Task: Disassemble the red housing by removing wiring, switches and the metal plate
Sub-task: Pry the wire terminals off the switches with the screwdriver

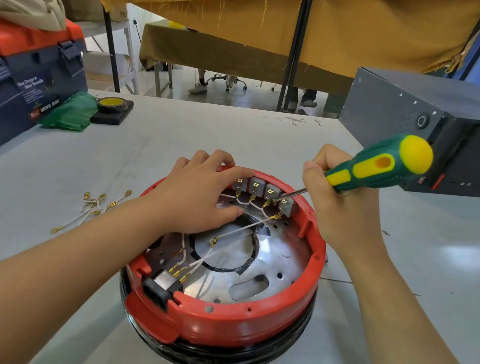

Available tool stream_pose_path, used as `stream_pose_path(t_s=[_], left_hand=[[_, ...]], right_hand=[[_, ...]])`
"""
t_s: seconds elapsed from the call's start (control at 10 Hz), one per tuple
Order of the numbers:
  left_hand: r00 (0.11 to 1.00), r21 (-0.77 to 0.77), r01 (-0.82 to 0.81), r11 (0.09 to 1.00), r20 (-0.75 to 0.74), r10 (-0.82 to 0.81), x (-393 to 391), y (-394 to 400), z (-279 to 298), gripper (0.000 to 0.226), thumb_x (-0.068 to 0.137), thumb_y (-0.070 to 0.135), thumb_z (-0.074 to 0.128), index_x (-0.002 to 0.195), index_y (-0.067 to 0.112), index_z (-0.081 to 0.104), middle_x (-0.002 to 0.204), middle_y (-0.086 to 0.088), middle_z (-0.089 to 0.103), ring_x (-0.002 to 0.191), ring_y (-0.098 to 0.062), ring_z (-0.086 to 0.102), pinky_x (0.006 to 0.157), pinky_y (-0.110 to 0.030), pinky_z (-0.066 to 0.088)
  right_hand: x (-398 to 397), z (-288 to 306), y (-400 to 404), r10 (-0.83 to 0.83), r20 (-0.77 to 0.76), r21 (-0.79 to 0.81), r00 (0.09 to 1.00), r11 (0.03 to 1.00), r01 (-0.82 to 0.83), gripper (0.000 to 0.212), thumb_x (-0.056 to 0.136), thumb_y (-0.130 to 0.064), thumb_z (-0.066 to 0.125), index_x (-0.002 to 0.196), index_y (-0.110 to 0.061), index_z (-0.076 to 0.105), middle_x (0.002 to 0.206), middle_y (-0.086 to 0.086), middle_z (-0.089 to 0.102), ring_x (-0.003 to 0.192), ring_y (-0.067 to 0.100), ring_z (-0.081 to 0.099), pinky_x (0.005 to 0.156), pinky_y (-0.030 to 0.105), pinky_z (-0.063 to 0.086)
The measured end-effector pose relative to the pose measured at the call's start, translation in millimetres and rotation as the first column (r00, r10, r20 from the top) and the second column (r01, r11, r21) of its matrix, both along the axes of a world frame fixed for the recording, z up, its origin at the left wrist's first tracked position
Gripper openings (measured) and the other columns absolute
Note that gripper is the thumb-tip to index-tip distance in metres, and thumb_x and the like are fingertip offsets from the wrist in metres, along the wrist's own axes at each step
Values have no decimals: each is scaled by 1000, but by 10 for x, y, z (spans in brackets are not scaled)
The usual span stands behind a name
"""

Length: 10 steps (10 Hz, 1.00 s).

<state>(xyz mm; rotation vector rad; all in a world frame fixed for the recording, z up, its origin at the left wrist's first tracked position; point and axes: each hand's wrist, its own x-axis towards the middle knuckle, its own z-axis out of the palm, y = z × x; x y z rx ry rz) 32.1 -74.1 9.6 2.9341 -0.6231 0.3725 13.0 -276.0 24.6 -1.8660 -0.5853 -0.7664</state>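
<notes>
Red housing (240,321): round, open side up, seated on a black ring base at the near centre of the grey table (397,335).

Contents of the housing: a shiny metal plate (268,269) covers its floor, with a large round opening near its middle and small holes. A row of 4 grey switches (263,189) stands against the far inner wall, each with brass terminals. White wiring (243,230) with brass connectors runs from the switches across the plate to a black socket block (162,285) set in the near-left wall.

Left hand (198,197): laid over the far-left part of the housing, fingers curled over the rim beside the leftmost switch, thumb down inside on the plate area. It braces the housing; whether it pinches anything cannot be told.

Right hand (334,197): fingers wrapped around the green and yellow handle of a screwdriver (378,165). The shaft slants down and left; its tip is at the rightmost switch terminals.

Outside the housing: a loose bundle of white wires (91,208) with brass ends lies on the table to the left, apart from the housing.

Other containers: a blue toolbox (9,89) with a red lid, closed and latched, stands far left; contents not visible. Cloth rests on its lid. A tape roll (112,104) sits on a dark pad beside green plastic. A dark grey box unit (461,139) stands far right.
</notes>
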Motion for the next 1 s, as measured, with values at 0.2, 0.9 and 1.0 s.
stream_pose_path(t_s=[0.2, 0.9, 1.0], left_hand=[[1000, 7, -5, 1000, 14, 5, 0, -6, -7, 62, 85, 55, 51, 142, 42, 29, 138, 5, 34, 120, -23, 36, 96, -39, 30], [1000, 6, 13, 1000, -15, -13, -14, -9, 12, 64, 85, 56, 49, 142, 41, 27, 140, 4, 31, 123, -23, 33, 99, -41, 28], [1000, 6, 16, 1000, -16, -16, -14, -9, 11, 64, 85, 56, 49, 142, 41, 27, 140, 4, 31, 123, -23, 33, 99, -41, 28]], right_hand=[[-30, 31, 13, 90, -25, -76, 996, 993, -92, 29, 83, -12, 50, 59, -19, 35, 52, -10, 34, 50, 2, 41, 51, 9, 29], [129, 62, -33, 76, -166, 114, 983, 992, -58, 27, 78, -14, 48, 61, 5, 38, 55, 5, 31, 50, 8, 30, 47, 14, 28], [176, 56, -60, 103, -221, 196, 970, 979, -60, 25, 75, -15, 49, 57, -4, 36, 54, 1, 30, 49, 8, 27, 47, 16, 25]])
